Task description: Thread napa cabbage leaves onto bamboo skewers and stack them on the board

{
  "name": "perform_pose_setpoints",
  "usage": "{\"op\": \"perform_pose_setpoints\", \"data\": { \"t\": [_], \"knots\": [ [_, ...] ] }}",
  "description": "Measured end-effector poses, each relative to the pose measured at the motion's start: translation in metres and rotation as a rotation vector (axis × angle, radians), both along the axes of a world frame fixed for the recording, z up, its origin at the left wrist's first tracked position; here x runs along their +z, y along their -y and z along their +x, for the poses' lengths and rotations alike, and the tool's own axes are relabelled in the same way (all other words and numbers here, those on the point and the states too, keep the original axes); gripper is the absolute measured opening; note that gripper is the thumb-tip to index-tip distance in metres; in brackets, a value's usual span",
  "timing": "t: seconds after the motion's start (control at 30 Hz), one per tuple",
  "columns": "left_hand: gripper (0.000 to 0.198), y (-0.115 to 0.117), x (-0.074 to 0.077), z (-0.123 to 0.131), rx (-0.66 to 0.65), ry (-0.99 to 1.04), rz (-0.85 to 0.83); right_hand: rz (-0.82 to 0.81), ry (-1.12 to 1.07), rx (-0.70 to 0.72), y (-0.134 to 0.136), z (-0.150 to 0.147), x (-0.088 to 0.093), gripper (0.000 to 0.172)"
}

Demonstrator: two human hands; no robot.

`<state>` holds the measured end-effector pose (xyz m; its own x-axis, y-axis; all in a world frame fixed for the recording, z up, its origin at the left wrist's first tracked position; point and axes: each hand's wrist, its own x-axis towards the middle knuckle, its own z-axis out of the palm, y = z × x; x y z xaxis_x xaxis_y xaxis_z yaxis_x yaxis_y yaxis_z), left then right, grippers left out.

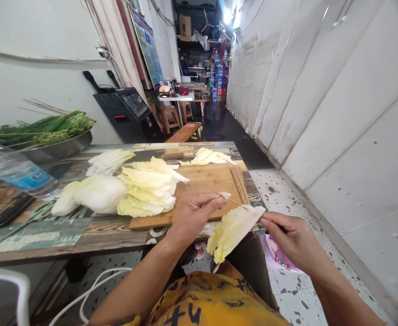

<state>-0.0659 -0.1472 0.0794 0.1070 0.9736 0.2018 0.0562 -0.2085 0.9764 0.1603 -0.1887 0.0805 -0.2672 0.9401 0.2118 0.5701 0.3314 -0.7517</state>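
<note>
My left hand (pixel 194 213) is closed in a pinch on a thin bamboo skewer (pixel 231 201), with a small white bit of cabbage at its fingertips. My right hand (pixel 289 233) is closed on the white stem end of a pale yellow cabbage leaf (pixel 233 231), which hangs off the table edge above my lap. The skewer's tip meets the leaf near my right fingers. Just behind the hands lies a wooden cutting board (pixel 202 181) carrying a stack of cut cabbage leaves (pixel 148 190) and a bundle of skewers (pixel 240 181).
A cabbage chunk (pixel 93 194) and more leaves (pixel 109 160) lie on the table's left; more leaves (pixel 207 156) at the far end. A metal bowl of skewered greens (pixel 46 133), a water bottle (pixel 19 172), scissors (pixel 38 212) stand at left. A pink bag (pixel 278 256) lies on the floor.
</note>
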Motion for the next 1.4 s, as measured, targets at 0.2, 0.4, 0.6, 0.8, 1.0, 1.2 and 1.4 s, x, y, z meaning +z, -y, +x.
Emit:
{"op": "perform_pose_setpoints", "data": {
  "t": [0.2,0.4,0.6,0.8,1.0,1.2,1.4],
  "knots": [
    [0.014,0.000,0.003,0.005,-0.089,-0.018,0.067,0.055,-0.049,0.019,-0.002,-0.010,0.003,0.030],
    [0.011,-0.005,0.000,0.009,-0.129,-0.083,0.161,0.043,-0.112,0.032,-0.009,-0.017,-0.002,0.028],
    [0.016,-0.016,-0.001,-0.005,-0.096,-0.118,0.084,0.087,-0.126,-0.028,-0.013,-0.016,0.001,0.025],
    [0.031,-0.087,-0.013,-0.022,0.306,-0.084,0.114,0.235,-0.181,-0.341,-0.016,0.010,-0.006,0.019],
    [0.035,-0.200,-0.038,-0.016,0.401,-0.729,-0.027,0.262,-0.174,-0.498,-0.011,0.037,-0.024,0.017],
    [0.031,-0.250,-0.061,-0.006,0.393,-1.004,-0.149,0.183,-0.154,-0.544,-0.011,0.055,-0.036,0.020],
    [0.031,-0.276,-0.071,0.012,0.368,-1.120,-0.206,0.166,-0.156,-0.502,-0.019,0.056,-0.045,0.019]
  ]
}}
